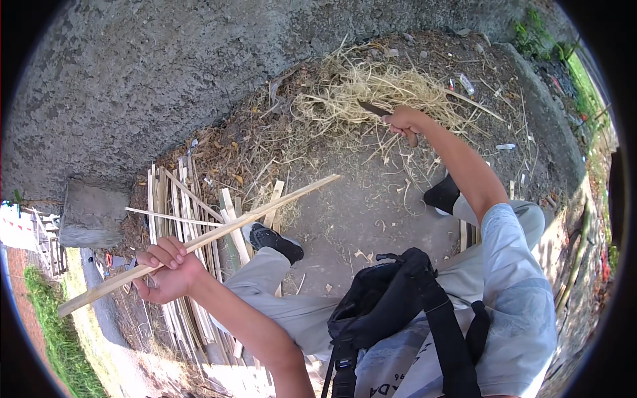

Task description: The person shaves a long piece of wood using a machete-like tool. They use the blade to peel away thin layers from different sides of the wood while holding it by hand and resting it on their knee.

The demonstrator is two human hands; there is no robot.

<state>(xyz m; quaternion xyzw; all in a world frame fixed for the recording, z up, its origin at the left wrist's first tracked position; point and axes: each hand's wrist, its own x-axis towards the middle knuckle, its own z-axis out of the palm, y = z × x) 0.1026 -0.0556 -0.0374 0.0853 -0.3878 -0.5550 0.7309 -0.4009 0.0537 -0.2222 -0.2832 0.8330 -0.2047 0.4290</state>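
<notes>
Recording from 8 o'clock: left hand point(174, 270) has its fingers curled around a long pale wooden strip point(212, 235), gripped nearer its lower-left end, free length aimed toward 2 o'clock. The off-centre grip presumably leaves most of the strip unobstructed. Below it, from 8 to 9 o'clock, a bundle of loose slats point(180, 325) lies roughly side by side on the ground, probably placed for easy left-hand reach. Left shoe point(282, 245) just right of the slats. At 1 o'clock, a heap of curly shavings point(371, 86), apparently ahead of the feet to be out of the way. Knife point(373, 107) over the heap, well apart from the strip, tip toward 10 o'clock, likely directed off the legs for safety; contact with the shavings: cannot tell. Right hand point(405, 121), fingers wrapped around the knife handle. Right shoe point(442, 194) at 3 o'clock; spread feet suggest steady footing.
</notes>
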